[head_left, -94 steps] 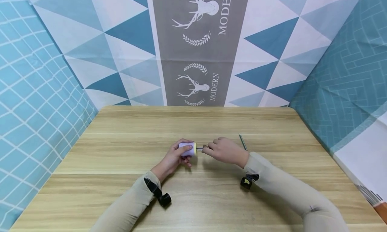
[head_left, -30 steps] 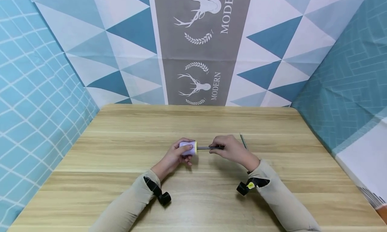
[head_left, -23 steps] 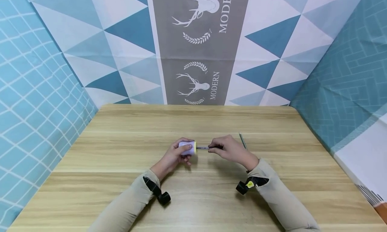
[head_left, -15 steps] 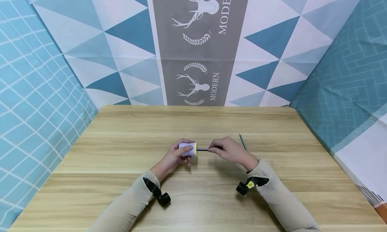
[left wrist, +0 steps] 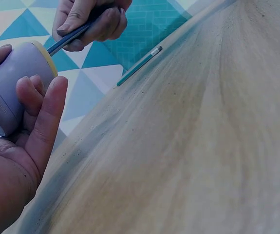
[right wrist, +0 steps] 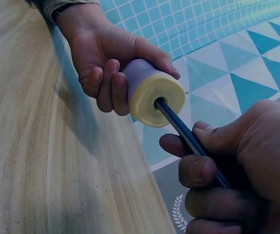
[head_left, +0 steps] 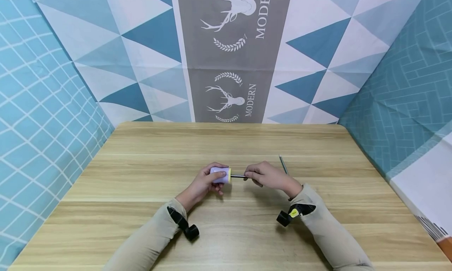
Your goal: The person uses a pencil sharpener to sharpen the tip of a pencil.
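Two beige sleeves (head_left: 144,236) are crossing the tabletop (head_left: 243,239) closest to me. The left hand (head_left: 203,181) is grasping a lilac case (right wrist: 147,90); the right hand (head_left: 271,175) is gripping a dark pencil (right wrist: 181,127) whose end is sitting in the case's hole. That right hand is now rolling farther over than a moment ago, so the turning probably isn't finished. Beyond, a green pencil (head_left: 284,165) is lying before the deer-printed wall (head_left: 212,61).

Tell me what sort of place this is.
Possibly a makeshift recording booth: a wood-grain table sits before a creased backdrop printed with deer heads and triangles, with a wrinkled blue grid sheet along the left side.
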The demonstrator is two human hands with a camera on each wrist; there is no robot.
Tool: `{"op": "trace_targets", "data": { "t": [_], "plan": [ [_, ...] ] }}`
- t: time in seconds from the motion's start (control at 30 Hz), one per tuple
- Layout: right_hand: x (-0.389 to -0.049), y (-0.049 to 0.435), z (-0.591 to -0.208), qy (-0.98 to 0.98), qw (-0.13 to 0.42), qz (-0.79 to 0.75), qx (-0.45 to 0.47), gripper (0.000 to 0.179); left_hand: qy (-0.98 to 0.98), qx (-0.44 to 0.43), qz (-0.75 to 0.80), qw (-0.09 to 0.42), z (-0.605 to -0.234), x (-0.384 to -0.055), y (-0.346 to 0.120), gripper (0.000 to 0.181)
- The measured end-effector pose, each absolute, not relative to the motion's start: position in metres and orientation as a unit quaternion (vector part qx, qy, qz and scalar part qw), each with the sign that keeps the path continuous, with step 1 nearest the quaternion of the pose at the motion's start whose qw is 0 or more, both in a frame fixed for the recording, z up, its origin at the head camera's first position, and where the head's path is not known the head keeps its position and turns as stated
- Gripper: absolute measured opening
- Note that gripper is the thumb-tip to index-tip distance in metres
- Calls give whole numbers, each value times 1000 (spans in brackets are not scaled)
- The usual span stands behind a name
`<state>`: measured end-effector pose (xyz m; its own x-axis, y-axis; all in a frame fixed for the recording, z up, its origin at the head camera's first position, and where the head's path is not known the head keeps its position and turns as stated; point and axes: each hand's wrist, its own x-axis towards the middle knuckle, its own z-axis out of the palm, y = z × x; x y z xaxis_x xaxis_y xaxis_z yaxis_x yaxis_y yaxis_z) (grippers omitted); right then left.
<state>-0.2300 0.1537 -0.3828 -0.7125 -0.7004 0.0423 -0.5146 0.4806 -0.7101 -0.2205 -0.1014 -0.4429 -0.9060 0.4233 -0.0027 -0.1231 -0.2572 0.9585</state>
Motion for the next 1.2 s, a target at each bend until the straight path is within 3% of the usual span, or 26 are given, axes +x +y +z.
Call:
{"op": "trace_targets", "data": {
  "t": [0.1,0.33,0.63,0.97,1.2],
  "plan": [
    [-230,154,-382,854,128,-366,-348,25,583,127,783,174,-443,-220,-101,22],
    [-229,161,-374,860,111,-378,-324,27,579,120,789,169,-443,-222,-100,21],
    [-232,172,-368,850,20,-350,-393,27,578,110,791,166,-442,-223,-100,22],
    [-234,151,-392,809,-141,-337,-460,18,575,110,794,163,-441,-224,-100,23],
    [-233,150,-394,801,-143,-338,-472,11,572,108,794,173,-442,-223,-101,21]
  ]
}}
